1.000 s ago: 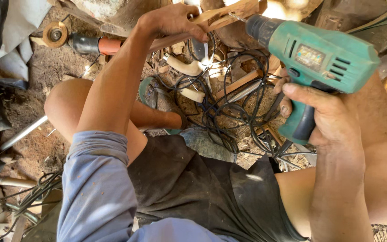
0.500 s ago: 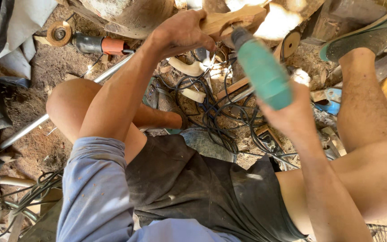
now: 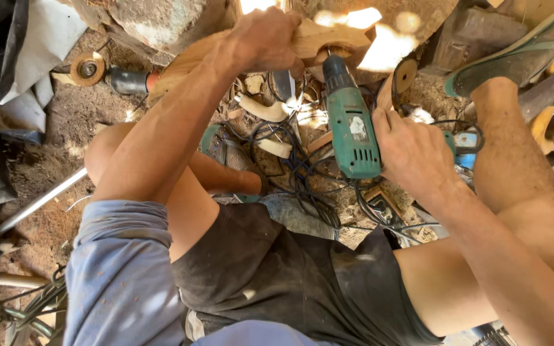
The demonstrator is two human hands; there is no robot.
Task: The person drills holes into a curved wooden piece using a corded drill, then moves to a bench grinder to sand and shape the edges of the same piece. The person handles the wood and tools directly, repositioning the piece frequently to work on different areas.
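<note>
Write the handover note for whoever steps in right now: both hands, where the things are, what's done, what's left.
Left hand: grip closed on the carved wooden piece, holding it up at the top of the view.
Right hand: grip closed on the green electric drill, its nose up against the wood's underside.
Angle grinder lies on the dirt, left.
Done: drill set to the wood. Left: any hole; none visible.

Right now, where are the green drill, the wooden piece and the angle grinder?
green drill (image 3: 352,131), head view, on its body.
wooden piece (image 3: 318,40), head view, on its top face.
angle grinder (image 3: 126,81), head view, on its dark body.
</note>
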